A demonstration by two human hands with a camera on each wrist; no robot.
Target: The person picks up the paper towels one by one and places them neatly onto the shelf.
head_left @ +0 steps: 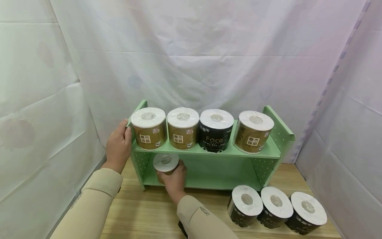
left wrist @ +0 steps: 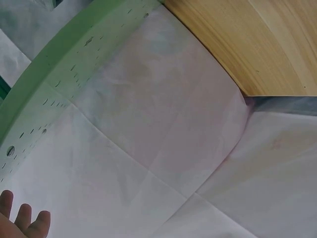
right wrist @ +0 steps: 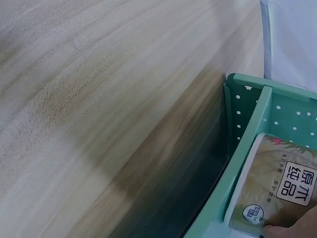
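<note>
On the lower tier of a green two-tier shelf (head_left: 215,169), at its left end, stands a brown-wrapped toilet paper roll (head_left: 166,161). My right hand (head_left: 174,179) grips this roll, thumb on the near side and fingers round its right. The right wrist view shows the roll's brown label (right wrist: 277,183) with a thumb at its lower edge. My left hand (head_left: 118,146) holds the shelf's left side panel near its top front corner. In the left wrist view its fingertips (left wrist: 38,225) appear beside the perforated panel (left wrist: 59,79).
Along the upper tier stand three brown rolls (head_left: 182,132) and one black roll (head_left: 216,132). Three more black rolls (head_left: 244,205) stand on the wooden table (head_left: 143,212) at front right. White cloth (head_left: 194,49) hangs behind and on both sides.
</note>
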